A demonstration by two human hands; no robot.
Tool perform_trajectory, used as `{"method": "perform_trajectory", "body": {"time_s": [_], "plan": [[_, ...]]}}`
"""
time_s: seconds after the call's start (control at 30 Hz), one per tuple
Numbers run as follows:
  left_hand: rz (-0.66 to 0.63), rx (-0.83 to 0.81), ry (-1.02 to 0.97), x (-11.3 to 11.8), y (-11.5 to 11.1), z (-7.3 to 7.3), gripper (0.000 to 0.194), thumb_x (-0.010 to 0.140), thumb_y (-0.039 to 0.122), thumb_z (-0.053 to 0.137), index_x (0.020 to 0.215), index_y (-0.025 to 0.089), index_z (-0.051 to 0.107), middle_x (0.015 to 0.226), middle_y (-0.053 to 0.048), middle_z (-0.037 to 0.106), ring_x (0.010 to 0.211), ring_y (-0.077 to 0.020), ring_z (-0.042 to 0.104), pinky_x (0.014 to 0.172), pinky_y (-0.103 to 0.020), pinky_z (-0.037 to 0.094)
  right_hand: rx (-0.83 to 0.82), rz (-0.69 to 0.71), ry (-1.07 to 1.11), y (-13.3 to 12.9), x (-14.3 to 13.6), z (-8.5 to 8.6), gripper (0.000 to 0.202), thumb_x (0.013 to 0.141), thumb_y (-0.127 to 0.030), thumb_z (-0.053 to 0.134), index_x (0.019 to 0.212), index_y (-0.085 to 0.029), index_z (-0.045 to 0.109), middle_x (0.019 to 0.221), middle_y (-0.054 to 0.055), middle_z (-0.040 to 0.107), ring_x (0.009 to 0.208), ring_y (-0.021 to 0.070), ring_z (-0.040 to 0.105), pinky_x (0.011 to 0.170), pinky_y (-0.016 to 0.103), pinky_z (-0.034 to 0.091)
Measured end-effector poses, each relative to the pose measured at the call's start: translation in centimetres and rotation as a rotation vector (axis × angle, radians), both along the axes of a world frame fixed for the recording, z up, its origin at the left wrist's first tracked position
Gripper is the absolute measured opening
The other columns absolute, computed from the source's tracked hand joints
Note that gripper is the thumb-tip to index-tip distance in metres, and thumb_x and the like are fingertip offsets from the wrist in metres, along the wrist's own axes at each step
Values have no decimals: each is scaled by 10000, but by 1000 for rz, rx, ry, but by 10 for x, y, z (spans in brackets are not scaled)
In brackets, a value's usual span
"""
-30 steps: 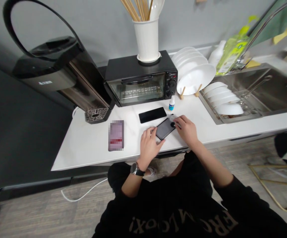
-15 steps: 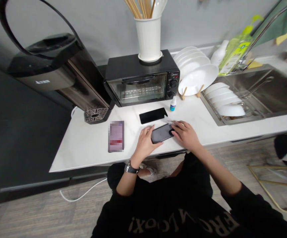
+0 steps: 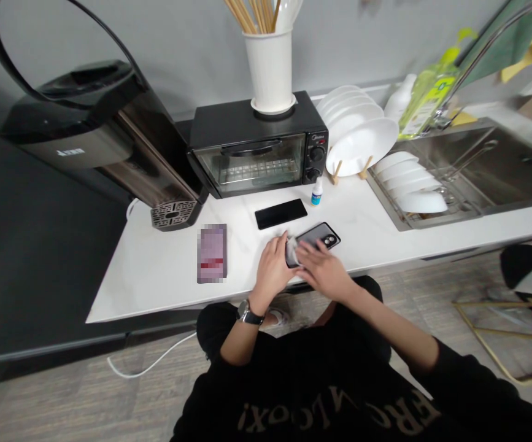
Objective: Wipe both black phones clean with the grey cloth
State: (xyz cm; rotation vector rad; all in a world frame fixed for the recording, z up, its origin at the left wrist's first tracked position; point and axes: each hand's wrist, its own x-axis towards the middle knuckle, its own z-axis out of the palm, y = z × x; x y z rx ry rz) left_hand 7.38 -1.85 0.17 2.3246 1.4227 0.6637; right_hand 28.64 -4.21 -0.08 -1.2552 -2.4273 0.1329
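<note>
While the left hand grips the near-left end of a phone case on the desk, the right hand, blurred, presses a pale cloth onto it, fingers close together. Behind the case, a black phone lies flat, near a small bottle standing upright before the oven.

Phone grey, blk rim — btl wht w/ blue (counter wht).
</note>
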Motion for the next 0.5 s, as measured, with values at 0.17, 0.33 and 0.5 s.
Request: {"method": "perform_trajectory", "body": {"time_s": [0.17, 0.33, 0.5], "plan": [[6, 2, -19, 1, -1, 2, 1033, 827, 463, 869, 1633, 230, 267, 1397, -155, 585, 1282, -363, 589, 1119, -534, 495, 65, -197, -10, -3, 4, 2, 460, 1077, -426, 522, 1455, -188, 633, 1472, 145, 664, 1575, 409, 352, 1239, 773, 221], [11, 7, 6, 2, -2, 3, 992, 857, 448, 841, 1634, 222, 267, 1379, -159, 592, 1268, -351, 600, 1094, -518, 508, 44, 2, -56, -6, 8, 1, 624, 1043, -559, 553, 1524, -163, 561, 1536, 157, 609, 1596, 387, 313, 1270, 698, 253], [32, 13, 27, 3, -6, 5, 989, 842, 489, 848, 1619, 210, 303, 1374, -159, 597, 1258, -352, 607, 1093, -514, 507, 102, -254, 4, -6, 8, -1, 539, 1044, -489, 560, 1481, -177, 610, 1506, 163, 634, 1609, 462, 229, 1224, 809, 191]]}}
